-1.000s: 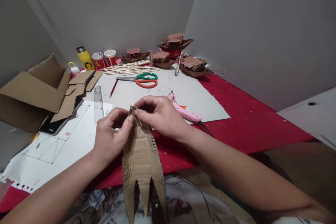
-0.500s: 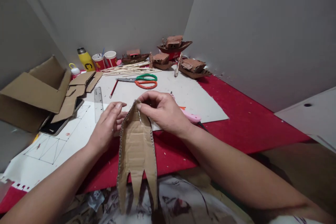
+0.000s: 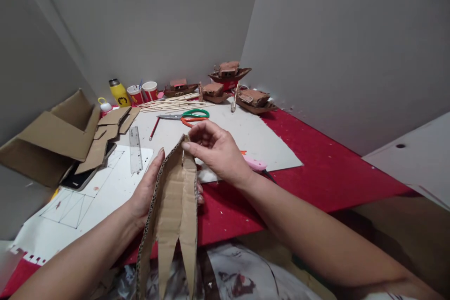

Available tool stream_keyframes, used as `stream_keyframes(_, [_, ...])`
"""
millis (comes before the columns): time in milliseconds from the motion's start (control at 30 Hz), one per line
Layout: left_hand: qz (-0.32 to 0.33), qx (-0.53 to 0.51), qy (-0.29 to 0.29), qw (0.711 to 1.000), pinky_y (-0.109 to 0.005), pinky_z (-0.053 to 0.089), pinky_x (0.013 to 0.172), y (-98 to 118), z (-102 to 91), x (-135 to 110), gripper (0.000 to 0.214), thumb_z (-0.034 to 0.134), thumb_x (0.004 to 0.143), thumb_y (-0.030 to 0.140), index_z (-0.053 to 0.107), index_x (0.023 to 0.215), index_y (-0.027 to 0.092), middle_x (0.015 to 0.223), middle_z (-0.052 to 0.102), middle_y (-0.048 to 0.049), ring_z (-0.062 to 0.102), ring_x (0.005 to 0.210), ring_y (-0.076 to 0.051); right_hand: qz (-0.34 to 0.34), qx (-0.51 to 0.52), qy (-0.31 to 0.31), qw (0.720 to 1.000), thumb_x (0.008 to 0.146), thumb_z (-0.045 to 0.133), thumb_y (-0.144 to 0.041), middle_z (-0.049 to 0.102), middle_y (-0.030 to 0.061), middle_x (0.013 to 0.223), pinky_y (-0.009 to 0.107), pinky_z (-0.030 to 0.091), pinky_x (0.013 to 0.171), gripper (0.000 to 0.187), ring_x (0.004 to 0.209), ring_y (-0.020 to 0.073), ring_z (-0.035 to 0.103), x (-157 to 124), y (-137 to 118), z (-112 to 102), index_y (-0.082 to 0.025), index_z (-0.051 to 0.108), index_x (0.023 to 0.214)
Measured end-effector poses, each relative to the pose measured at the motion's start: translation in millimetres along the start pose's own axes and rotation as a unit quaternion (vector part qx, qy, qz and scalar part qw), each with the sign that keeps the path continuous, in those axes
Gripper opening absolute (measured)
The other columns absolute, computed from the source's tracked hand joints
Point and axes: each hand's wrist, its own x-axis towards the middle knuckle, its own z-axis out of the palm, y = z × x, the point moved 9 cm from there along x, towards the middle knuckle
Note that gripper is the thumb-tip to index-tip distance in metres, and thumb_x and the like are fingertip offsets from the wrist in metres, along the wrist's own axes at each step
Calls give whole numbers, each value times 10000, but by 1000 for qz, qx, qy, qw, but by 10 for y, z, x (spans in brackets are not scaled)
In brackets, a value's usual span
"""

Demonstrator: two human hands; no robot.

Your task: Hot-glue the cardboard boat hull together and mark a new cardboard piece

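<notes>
Above the table's near edge: a long cardboard piece (image 3: 176,197) stands almost upright, its pointed tip up and its lower end split into strips.
Right hand (image 3: 218,152): thumb and forefinger pinch the tip of the piece.
Left hand (image 3: 149,187): cups the piece from behind, thumb along its left edge, fingertips showing past its right edge.
Writing: the yellow bottle (image 3: 119,93) bears a black mark and the two red-and-white cups (image 3: 135,94) bear print, both too small to read; the clear ruler (image 3: 135,150) shows its scale only as fine ticks.
Surface: a red cloth (image 3: 316,159) covers the table, with a grey board (image 3: 253,136) laid on it and a white sheet (image 3: 87,197) with drawn pencil lines to the left.
Room: plain grey walls (image 3: 158,23) meet in a corner behind the table.
On the board: green-and-orange scissors (image 3: 188,116), a red pencil (image 3: 153,129), a bundle of thin sticks (image 3: 168,102).
Behind the right hand: a pink glue gun (image 3: 255,165), partly hidden.
Far edge: brown model boats (image 3: 228,72).
Left side: an open cardboard box (image 3: 49,145), with loose scraps over a dark phone (image 3: 79,179).
</notes>
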Motion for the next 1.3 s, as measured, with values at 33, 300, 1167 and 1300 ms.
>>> stream_keyframes(33, [11,-8,5,1000,-469,561,662,34,-18,-11,668,363,813,759,711,854,191,770,716,-151,703,665,-294,-6,-1,5,1000,712,744,-327,612,-13,827,230,495,657,271,729,97,583,5,-20,-18,-186,551,839])
stream_keyframes(300, [303,243,166,907,-354,531,769,700,-243,-441,499,496,855,633,627,1037,188,910,708,-84,672,850,-238,-30,24,130,991,807,682,-442,596,-22,620,239,499,569,292,573,109,558,-134,-218,-294,-184,571,726])
stream_keyframes(1167, [610,646,346,301,-438,533,827,893,547,-1461,729,750,642,593,482,1154,150,999,687,-183,674,930,-326,-80,49,-21,995,812,720,-358,625,18,892,252,503,579,328,707,141,609,-539,-379,-2,-278,584,1099])
stream_keyframes(1300, [618,634,296,357,-448,523,834,802,584,-1409,760,797,607,533,493,1207,178,1061,683,-174,667,956,-330,-187,1,-117,975,753,784,-375,518,73,1357,392,471,957,700,1191,248,527,-699,-614,153,-385,452,1369])
